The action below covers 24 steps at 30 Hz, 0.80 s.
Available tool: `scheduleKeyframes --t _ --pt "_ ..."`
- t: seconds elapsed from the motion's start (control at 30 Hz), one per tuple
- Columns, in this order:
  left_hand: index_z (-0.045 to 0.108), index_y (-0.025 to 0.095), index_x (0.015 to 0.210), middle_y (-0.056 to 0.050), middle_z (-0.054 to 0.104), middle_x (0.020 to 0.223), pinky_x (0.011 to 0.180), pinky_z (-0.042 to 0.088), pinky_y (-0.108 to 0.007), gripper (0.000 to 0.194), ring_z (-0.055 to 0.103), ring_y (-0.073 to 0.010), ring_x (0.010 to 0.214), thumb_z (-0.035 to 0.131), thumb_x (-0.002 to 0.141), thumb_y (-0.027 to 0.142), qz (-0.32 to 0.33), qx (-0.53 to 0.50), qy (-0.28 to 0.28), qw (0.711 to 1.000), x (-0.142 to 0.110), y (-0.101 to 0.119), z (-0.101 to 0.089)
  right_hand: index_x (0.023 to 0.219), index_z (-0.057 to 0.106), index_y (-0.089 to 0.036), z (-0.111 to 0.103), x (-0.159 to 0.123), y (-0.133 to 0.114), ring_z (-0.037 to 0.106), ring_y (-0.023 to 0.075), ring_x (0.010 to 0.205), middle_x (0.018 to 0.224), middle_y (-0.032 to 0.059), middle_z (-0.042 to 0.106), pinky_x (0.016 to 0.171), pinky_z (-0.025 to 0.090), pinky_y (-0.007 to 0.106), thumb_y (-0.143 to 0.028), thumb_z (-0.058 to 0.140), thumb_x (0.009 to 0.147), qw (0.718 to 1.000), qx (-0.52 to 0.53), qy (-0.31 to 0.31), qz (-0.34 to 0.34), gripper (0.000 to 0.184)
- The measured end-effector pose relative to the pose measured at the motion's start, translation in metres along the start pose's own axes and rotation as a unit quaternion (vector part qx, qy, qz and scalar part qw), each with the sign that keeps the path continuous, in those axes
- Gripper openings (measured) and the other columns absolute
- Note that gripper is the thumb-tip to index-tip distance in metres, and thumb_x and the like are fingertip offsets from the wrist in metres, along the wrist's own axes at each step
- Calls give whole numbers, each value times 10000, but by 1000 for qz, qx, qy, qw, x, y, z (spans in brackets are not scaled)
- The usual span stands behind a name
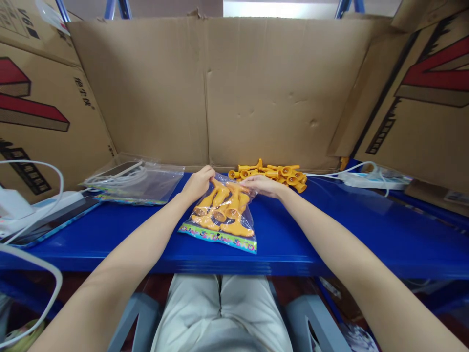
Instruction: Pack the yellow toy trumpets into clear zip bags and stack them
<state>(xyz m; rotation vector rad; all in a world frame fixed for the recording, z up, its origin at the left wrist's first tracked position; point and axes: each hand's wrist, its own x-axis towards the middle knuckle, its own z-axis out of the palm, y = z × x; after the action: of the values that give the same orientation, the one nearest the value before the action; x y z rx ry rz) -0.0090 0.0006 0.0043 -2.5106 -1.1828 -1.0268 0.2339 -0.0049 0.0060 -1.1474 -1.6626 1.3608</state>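
Observation:
A clear plastic bag [220, 215] with a coloured bottom strip lies on the blue table [330, 230], filled with several orange plastic pieces. My left hand [197, 183] is closed on the bag's top left corner. My right hand [262, 185] lies along the bag's top edge at the right, fingers pressed together on it. Just behind the hands a loose pile of orange pieces [271, 173] rests against the cardboard wall.
A stack of empty clear bags [135, 182] lies at the left. A tablet [47, 222] and white cables [36, 171] sit at the far left. A white power strip [370, 182] is at the right. Cardboard walls [220, 93] enclose the table.

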Motion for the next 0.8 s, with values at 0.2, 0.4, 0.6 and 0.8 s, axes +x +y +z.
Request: scheduleKeyframes --t 0.2,0.4,0.6,0.8 --pt "522 193 741 -55 570 940 790 438 -237 240 557 -148 846 359 755 19 23 15 9 1000 3 6 4 903 719 -142 -1 -5 -2 671 150 776 926 74 731 684 532 241 -178 695 770 991 67 -98 55 140" --pt "554 189 994 -98 479 1322 916 471 -313 296 551 -171 1090 368 809 51 56 -20 96 994 6 1 8 912 707 -135 -1 -5 -9 661 121 754 888 59 728 727 532 207 -158 678 784 992 76 -88 42 133" --pt "506 176 1115 -133 448 1350 870 515 -342 321 611 -161 956 424 820 78 -23 -45 156 986 0 -20 2 884 659 -111 -34 -11 -28 657 139 690 802 69 715 651 555 239 -125 566 848 965 213 142 -64 101" --pt "530 167 1029 -104 556 1155 856 519 -336 290 610 -168 925 442 774 63 -60 -53 155 985 -4 -37 5 1042 512 -155 -106 -9 -32 641 102 730 876 20 643 592 534 194 -226 486 913 777 304 521 -180 149"
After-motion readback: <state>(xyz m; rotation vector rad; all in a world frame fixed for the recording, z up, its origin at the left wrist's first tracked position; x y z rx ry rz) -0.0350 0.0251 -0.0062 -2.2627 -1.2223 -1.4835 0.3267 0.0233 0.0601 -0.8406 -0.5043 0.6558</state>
